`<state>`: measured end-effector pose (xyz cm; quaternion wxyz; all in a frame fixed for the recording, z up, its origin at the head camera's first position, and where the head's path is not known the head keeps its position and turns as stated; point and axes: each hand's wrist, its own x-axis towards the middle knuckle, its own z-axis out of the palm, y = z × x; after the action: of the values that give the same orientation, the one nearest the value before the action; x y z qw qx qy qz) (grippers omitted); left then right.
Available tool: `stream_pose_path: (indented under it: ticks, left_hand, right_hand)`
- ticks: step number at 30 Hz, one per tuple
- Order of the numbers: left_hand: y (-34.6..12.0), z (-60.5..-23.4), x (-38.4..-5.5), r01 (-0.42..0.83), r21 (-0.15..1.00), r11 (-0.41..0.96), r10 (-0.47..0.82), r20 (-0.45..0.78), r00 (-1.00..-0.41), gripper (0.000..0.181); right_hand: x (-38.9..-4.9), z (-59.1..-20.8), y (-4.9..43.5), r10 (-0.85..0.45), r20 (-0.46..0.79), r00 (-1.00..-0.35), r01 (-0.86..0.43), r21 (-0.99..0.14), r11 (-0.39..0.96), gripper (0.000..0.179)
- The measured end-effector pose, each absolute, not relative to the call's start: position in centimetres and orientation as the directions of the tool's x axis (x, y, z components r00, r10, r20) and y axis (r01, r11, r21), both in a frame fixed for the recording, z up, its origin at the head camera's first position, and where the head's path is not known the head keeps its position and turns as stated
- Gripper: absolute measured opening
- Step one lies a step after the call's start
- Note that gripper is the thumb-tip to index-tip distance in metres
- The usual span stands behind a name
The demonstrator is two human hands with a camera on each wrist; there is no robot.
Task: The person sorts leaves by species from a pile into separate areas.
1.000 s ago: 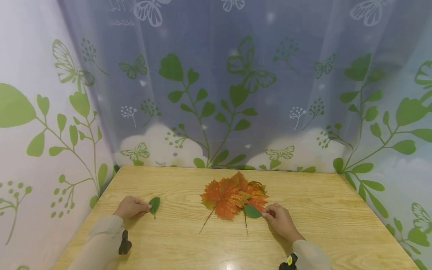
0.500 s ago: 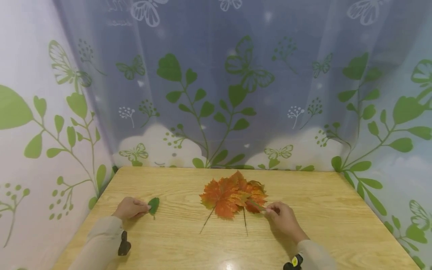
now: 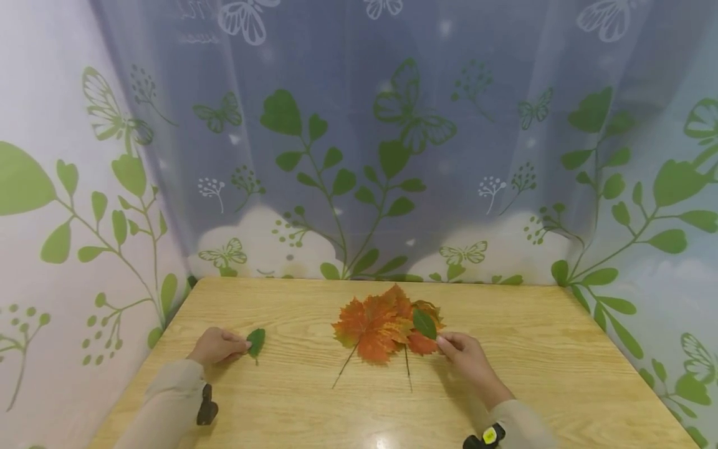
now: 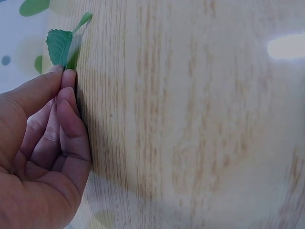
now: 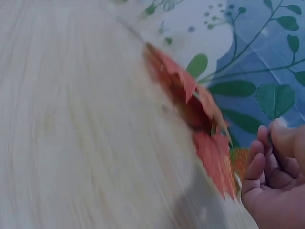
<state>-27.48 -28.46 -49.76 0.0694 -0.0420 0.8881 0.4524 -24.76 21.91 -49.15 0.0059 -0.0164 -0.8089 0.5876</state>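
Observation:
On the table's left side my left hand (image 3: pixel 220 346) pinches a small green leaf (image 3: pixel 256 343) between thumb and fingertip. The left wrist view shows that leaf (image 4: pixel 59 46) with a toothed edge and a short stalk pointing away from the hand. My right hand (image 3: pixel 467 357) pinches a second green leaf (image 3: pixel 424 323) and holds it up in front of the orange leaves. In the right wrist view this green leaf (image 5: pixel 275 100) stands upright above the fingertips. Orange-red artificial maple-like leaves (image 3: pixel 370 327) lie together at the middle, their thin dark stems pointing toward me.
The light wood-grain table (image 3: pixel 303 399) reaches back to a curtain (image 3: pixel 348 156) printed with green plants and butterflies. More printed cloth hangs along the left and right sides. A dark camera mount (image 3: pixel 207 405) sits on the left wrist.
My right hand has turned and raised its green leaf, from lying flat by the orange leaves, through edge-on, to upright with its face showing. The left hand stays still.

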Motion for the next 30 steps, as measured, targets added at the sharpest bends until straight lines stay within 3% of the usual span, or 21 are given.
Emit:
stream_pose_path:
  ticks: [5, 13, 21, 30]
  left_hand:
    - [-28.4, -49.6, -27.3, -0.121, 0.792, 0.598, -0.005, -0.147, -0.989, 0.019]
    - [-28.6, -49.9, -27.6, -0.142, 0.815, 0.562, -0.013, -0.163, -0.987, 0.02]
    - [-28.8, -50.2, -27.8, -0.155, 0.812, 0.562, -0.023, -0.172, -0.985, 0.019]
    - [-28.6, -49.9, -27.5, -0.15, 0.83, 0.538, -0.02, -0.165, -0.986, 0.021]
  right_hand:
    - [-24.9, -48.7, 20.7, 0.063, -0.081, -0.995, 0.092, -0.976, 0.199, 0.029]
    - [-25.1, -48.4, 19.4, 0.112, -0.147, -0.983, 0.131, -0.982, -0.137, 0.024]
    - [-25.3, -48.6, 18.1, 0.059, -0.147, -0.987, 0.133, -0.974, -0.184, 0.03]
    - [-25.5, -48.8, 15.9, -0.012, -0.137, -0.99, 0.137, -0.966, -0.221, 0.019]
